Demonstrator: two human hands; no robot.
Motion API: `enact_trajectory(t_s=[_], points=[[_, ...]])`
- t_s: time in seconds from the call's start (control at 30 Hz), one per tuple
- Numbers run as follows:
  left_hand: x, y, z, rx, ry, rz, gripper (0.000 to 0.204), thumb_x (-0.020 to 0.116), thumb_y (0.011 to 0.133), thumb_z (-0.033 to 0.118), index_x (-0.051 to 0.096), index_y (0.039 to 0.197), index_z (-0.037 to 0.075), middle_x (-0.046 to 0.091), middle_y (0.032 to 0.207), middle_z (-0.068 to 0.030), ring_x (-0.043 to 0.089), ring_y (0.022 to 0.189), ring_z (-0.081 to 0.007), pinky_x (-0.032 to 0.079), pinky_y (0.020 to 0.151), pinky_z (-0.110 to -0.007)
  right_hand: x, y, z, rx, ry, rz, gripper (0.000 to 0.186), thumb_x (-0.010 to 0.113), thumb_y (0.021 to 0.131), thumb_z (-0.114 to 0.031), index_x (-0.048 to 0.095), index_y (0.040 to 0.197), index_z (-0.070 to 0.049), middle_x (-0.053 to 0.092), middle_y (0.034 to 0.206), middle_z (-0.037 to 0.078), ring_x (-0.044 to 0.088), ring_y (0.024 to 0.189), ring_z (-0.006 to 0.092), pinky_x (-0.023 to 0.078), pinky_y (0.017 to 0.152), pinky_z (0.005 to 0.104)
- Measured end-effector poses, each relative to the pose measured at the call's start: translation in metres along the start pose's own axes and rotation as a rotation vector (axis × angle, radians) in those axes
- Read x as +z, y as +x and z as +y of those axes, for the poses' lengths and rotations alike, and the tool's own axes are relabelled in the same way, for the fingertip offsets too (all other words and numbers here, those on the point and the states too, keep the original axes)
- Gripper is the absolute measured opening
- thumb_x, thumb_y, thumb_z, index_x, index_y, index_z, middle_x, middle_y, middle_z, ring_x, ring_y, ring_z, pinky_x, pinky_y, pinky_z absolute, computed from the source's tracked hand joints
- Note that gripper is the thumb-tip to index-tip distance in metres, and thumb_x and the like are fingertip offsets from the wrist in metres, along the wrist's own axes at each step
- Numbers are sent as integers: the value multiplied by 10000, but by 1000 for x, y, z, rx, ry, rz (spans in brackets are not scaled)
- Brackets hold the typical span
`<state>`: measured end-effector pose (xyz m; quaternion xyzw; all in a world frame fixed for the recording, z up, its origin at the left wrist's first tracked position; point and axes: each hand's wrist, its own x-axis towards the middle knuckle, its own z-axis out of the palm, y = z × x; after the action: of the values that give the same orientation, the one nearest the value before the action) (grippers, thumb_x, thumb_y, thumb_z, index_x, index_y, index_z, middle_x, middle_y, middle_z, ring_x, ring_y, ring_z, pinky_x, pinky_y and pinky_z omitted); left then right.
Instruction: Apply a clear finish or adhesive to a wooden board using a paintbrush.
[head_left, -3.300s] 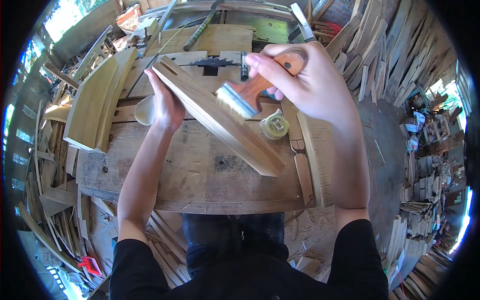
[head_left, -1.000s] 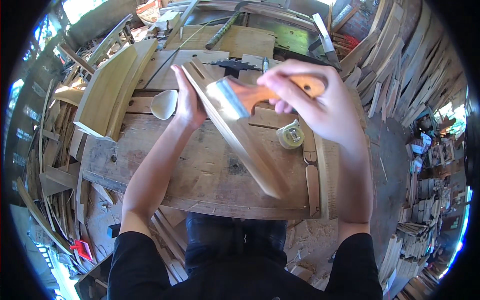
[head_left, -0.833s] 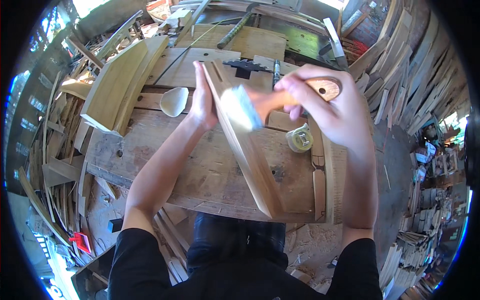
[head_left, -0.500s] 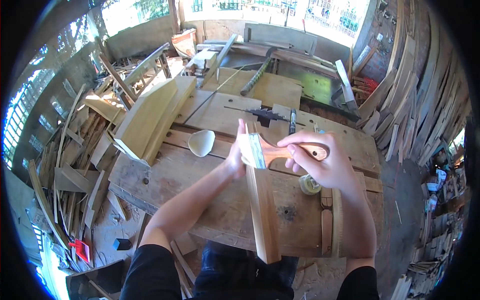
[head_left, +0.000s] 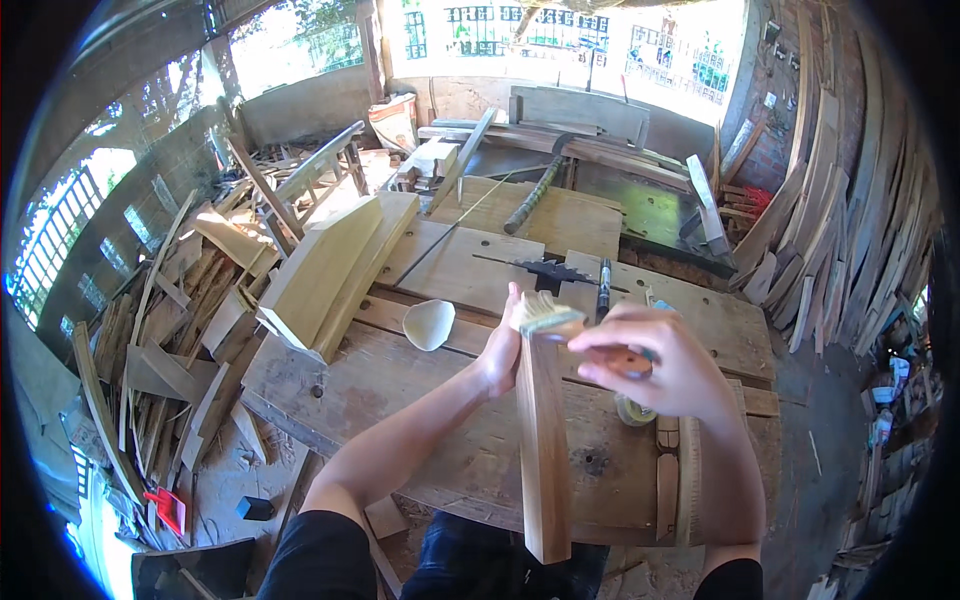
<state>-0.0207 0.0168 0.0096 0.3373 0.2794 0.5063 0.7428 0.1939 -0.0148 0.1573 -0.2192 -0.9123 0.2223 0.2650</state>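
Observation:
A long squared wooden bar [head_left: 545, 450] stretches over the workbench, its near end past the front edge. My left hand [head_left: 500, 355] grips the bar's left side near its far end, thumb up; its other fingers are mostly hidden. My right hand [head_left: 660, 360] is closed round the wooden handle of a flat paintbrush [head_left: 553, 322], slightly blurred. The brush lies across the top of the bar's far end, its bristles toward my left hand. Left of that hand sits a shallow whitish dish [head_left: 429, 325]. Beneath my right hand is a roll of tape [head_left: 632, 411], partly covered.
On the bench [head_left: 440, 440] lie a dark toothed saw blade [head_left: 550, 272], a marker [head_left: 604, 285] and a wrapped rod [head_left: 535, 200]. A large pale wooden block [head_left: 335, 265] stands at the left. Scrap wood piles up left; planks [head_left: 850, 200] lean on the right wall.
The brush has tilted from facing me broadside to lying flatter over the bar's far end. My right hand has turned with it. The whole view has shifted, with everything lower and farther right.

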Motion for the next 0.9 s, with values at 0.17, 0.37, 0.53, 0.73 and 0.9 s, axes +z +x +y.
enact_trajectory(t_s=[0.17, 0.37, 0.53, 0.73, 0.9], points=[[-6, 5, -3, -143, -72, 114, 938, 317, 842, 914, 613, 1172, 88, 667, 1078, -98, 682, 1031, -243, 561, 924, -426, -10, -6, -17, -40, 61, -135, 185, 772, 876, -88, 764, 1060, -75, 707, 819, 30, 633, 654, 111, 490, 597, 288], [-8, 4, -7, -84, -100, 104, 879, 318, 829, 929, 609, 1001, 118, 599, 868, -50, 599, 746, -173, 520, 671, -356, -10, -13, -23, 139, 438, -285, 122, 705, 929, -95, 748, 1028, -39, 758, 852, 80, 698, 658, 129, 542, 629, 266], [20, -3, 5, -63, -56, 140, 903, 248, 830, 941, 589, 963, 116, 592, 816, -53, 599, 703, -182, 515, 635, -369, -4, -7, -9, 264, 263, 144, 100, 691, 954, -102, 738, 1039, -77, 730, 827, 40, 667, 648, 117, 502, 573, 272], [31, -13, 11, 67, 112, 98, 997, 219, 832, 945, 599, 1275, 136, 643, 950, -34, 624, 754, -200, 540, 669, -410, 3, -6, -2, 8, -153, 96, 271, 763, 881, -118, 743, 1150, -140, 696, 937, 47, 683, 737, 172, 554, 634, 307], [-1, -2, 3, -49, -156, 100, 879, 284, 851, 919, 621, 1113, 151, 621, 887, -21, 621, 754, -205, 537, 711, -377, 1, -5, -36, -82, -10, -150, 215, 793, 846, -110, 767, 1060, -111, 704, 926, 57, 686, 750, 181, 554, 648, 322]])
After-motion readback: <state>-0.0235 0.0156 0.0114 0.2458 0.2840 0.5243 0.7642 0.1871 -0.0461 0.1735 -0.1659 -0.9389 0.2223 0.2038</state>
